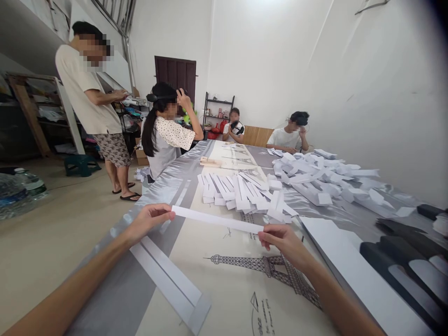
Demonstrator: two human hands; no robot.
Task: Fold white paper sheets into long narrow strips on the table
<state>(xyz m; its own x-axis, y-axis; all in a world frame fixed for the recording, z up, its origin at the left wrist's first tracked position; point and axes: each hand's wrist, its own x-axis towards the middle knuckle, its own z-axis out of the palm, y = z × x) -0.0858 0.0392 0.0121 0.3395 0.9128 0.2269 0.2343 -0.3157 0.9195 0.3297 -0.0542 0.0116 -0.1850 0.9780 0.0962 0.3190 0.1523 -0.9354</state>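
Note:
A narrow white paper strip [217,220] is stretched between my two hands above the table. Its left end is pinched by my left hand [150,221], thumb against fingers. My right hand [282,240] pinches the other end. Below my left forearm lies a long folded white paper piece [171,284] with a lengthwise slit and a folded flap at its near end. Past the strip is a pile of folded white paper pieces [238,191]. To the right of my right hand rests a stack of flat white sheets [346,261].
The table [119,233] has a cloth printed with an Eiffel Tower [252,265]. A larger heap of white paper pieces [322,175] covers the far right. Dark objects [402,261] lie at the right edge. Several people sit or stand around; a green stool [82,164] is on the floor.

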